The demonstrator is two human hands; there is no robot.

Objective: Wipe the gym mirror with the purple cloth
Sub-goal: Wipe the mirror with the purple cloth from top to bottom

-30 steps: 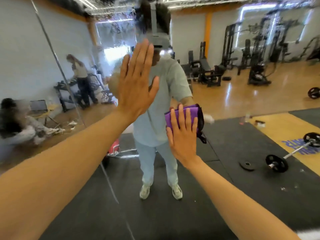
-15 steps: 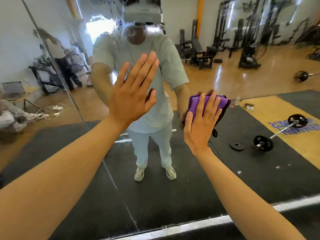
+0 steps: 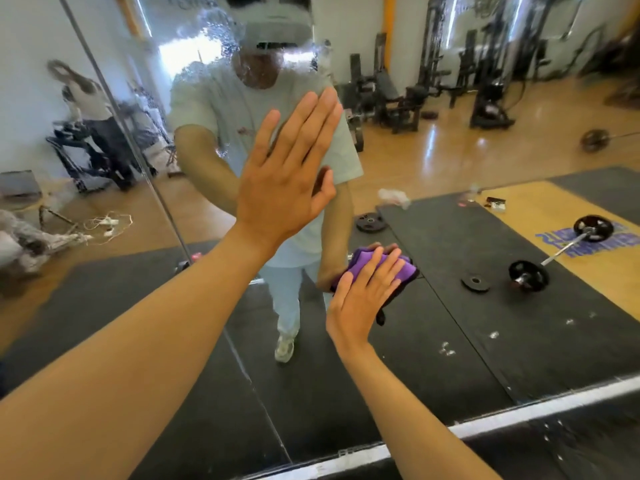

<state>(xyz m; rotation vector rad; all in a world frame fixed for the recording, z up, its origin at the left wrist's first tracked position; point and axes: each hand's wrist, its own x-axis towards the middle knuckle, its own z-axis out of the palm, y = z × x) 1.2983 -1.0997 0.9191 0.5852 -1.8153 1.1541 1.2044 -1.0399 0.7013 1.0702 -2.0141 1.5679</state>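
Note:
The gym mirror [image 3: 450, 306] fills the view, with wet droplets and streaks on its upper part near my reflected head. My right hand [image 3: 363, 299] lies flat with straight fingers and presses the folded purple cloth [image 3: 403, 268] against the glass, low and right of centre. My left hand [image 3: 287, 181] is flat on the mirror above it, fingers straight and together, holding nothing. My reflection stands behind both hands.
A vertical seam [image 3: 138, 150] between mirror panels runs down the left side. The mirror's white bottom edge [image 3: 519, 415] crosses the lower right. Reflected in the glass are a barbell [image 3: 561, 251], loose weight plates, black mats, gym machines and another person at the left.
My right hand has slid the purple cloth downward on the glass, after first shifting right. The view has tilted down, showing the mirror's bottom edge. My left hand stays flat on the mirror.

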